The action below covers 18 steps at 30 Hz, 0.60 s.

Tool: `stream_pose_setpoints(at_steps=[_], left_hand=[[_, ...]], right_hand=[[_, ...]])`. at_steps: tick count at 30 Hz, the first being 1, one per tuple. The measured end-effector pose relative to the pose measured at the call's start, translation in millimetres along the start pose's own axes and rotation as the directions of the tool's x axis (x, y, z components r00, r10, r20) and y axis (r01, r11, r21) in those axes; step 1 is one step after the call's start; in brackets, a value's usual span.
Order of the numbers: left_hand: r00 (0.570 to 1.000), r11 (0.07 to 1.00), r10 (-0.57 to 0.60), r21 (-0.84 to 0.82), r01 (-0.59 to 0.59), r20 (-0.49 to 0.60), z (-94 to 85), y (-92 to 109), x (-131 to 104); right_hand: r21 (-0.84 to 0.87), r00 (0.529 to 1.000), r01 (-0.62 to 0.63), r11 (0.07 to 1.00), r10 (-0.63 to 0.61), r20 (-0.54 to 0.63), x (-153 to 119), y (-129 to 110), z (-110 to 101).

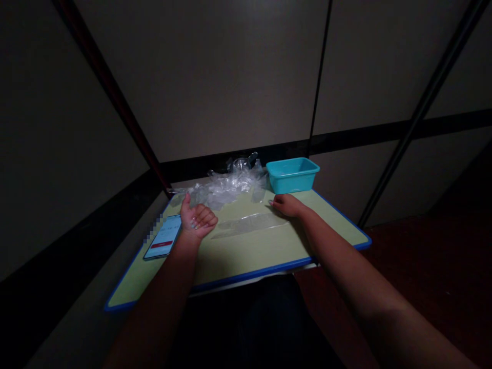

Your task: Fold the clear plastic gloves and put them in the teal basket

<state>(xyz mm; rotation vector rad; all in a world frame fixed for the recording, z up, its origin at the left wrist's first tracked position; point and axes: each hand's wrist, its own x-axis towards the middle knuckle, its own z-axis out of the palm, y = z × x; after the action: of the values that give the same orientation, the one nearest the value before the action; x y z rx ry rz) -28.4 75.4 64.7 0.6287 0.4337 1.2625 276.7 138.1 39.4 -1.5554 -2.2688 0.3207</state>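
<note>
While a long, flat strip of clear plastic [251, 224] lies on the pale yellow, blue-edged bench [246, 259] between the two hands, the step in hand seems to be handling that strip. The left hand [199, 219] is turned palm up beside a lit smartphone [164, 238], its thumb standing apart from curled fingers, nothing visible in its grip. The right hand [287, 205] is bent near a turquoise rectangular plastic tub [294, 180]; whether its grip is closed on anything, I cannot tell. Such thin film probably calls for a light edge pinch next.
</note>
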Motion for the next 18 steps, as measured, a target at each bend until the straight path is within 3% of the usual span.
stream_pose_setpoints(at_steps=[5,13,18], left_hand=[[0.999,0.998,-0.037,0.049,0.037,-0.005,7.3,-4.2,2.3],[0.992,0.991,0.126,0.049,-0.127,0.005,9.0,-3.2,1.9],[0.986,0.986,0.166,0.024,-0.166,-0.019,6.3,-0.5,0.7]], right_hand=[[-0.013,1.0,0.001,1.0,-0.001,0.005,0.1,-1.0,-0.9],[-0.012,1.0,0.009,1.0,-0.009,-0.003,-0.2,-0.7,-0.5],[0.001,1.0,0.002,1.0,-0.002,0.002,-0.7,-1.3,-1.2]])
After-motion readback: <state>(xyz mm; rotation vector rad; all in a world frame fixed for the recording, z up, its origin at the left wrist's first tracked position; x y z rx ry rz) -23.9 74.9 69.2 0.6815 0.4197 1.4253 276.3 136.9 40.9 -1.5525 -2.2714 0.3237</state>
